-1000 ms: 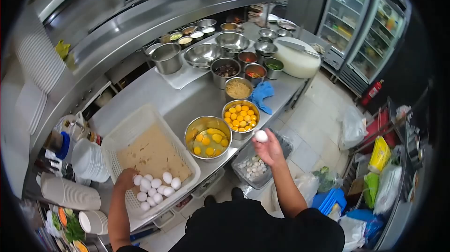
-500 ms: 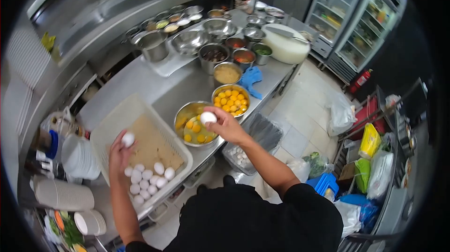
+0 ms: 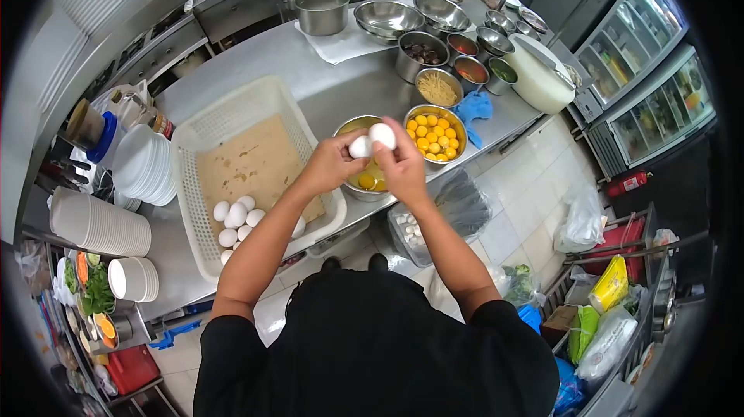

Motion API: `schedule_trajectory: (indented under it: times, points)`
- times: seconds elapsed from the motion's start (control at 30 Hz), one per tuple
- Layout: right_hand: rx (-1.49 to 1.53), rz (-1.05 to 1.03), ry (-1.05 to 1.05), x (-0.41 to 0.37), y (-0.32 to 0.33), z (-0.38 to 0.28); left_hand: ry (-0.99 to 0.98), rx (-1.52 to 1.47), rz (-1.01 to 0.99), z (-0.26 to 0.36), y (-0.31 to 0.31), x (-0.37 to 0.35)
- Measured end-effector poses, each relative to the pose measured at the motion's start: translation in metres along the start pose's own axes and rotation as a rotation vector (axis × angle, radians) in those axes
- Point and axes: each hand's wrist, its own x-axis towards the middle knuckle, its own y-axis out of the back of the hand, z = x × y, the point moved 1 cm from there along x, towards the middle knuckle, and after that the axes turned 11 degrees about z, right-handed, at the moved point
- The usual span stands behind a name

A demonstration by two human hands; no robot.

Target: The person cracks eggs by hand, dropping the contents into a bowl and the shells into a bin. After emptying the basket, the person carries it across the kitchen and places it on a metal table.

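Note:
My left hand (image 3: 332, 163) is closed around a white egg (image 3: 360, 146), and my right hand (image 3: 402, 167) grips a second white egg (image 3: 382, 135). The two eggs are side by side, seemingly touching, above a steel bowl (image 3: 346, 125). Yolks (image 3: 367, 180) and clear egg white show in that bowl, which my hands partly hide. Right behind it stands another steel bowl (image 3: 463, 136) full of whole yolks. To the left, a white plastic basket (image 3: 188, 208) lined with brown cardboard (image 3: 252, 155) holds several white eggs (image 3: 237, 215), some hidden by my left forearm.
Below the counter edge stands a lined bin (image 3: 465, 198) with eggshells. A blue glove (image 3: 474, 111), a pot of shredded food (image 3: 436, 88) and several steel bowls (image 3: 389, 20) are further back. Stacked white containers (image 3: 101, 223) stand at the left.
My left hand has carried its egg from the basket to the right, up against the egg in my right hand over the bowl. The camera view has shifted too.

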Motion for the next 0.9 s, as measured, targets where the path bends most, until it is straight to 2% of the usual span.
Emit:
schedule_trajectory:
  times: [0.03, 0.1, 0.13, 0.23, 0.27, 0.3, 0.37, 0.43, 0.57, 0.77, 0.9]
  points:
    - [0.005, -0.002, -0.002, 0.006, 0.005, 0.000, 0.037, 0.004, 0.017, -0.002, 0.001, 0.002]
    - [0.503, 0.017, -0.504, 0.015, 0.023, 0.000, 0.017, -0.009, 0.026, -0.004, 0.003, 0.001]
    - [0.681, -0.003, -0.613, 0.019, 0.025, -0.002, -0.005, -0.026, 0.033, -0.003, 0.002, 0.000]
    - [0.517, -0.084, -0.720, 0.025, 0.034, 0.016, 0.103, -0.066, 0.066, -0.002, 0.002, 0.006]
    - [0.346, -0.121, -0.692, 0.024, 0.035, 0.022, 0.103, -0.066, 0.063, -0.004, 0.002, 0.008]
    - [0.346, -0.118, -0.694, 0.023, 0.031, 0.016, 0.098, -0.068, 0.069, -0.009, 0.001, 0.011]
    - [0.152, -0.236, -0.539, 0.022, 0.023, 0.002, 0.104, -0.072, 0.070, -0.014, -0.003, 0.013]
    - [0.180, -0.375, -0.468, 0.029, 0.023, 0.014, -0.052, -0.011, 0.138, -0.013, -0.009, 0.016]
    - [0.137, -0.325, -0.413, 0.030, 0.023, 0.023, 0.084, -0.110, 0.176, -0.007, -0.013, 0.017]
    - [-0.049, -0.322, -0.307, 0.028, 0.024, 0.031, 0.052, 0.145, 0.163, -0.016, -0.017, 0.018]
    - [-0.154, -0.342, -0.225, 0.027, 0.023, 0.038, -0.023, 0.175, 0.183, -0.021, -0.022, 0.019]
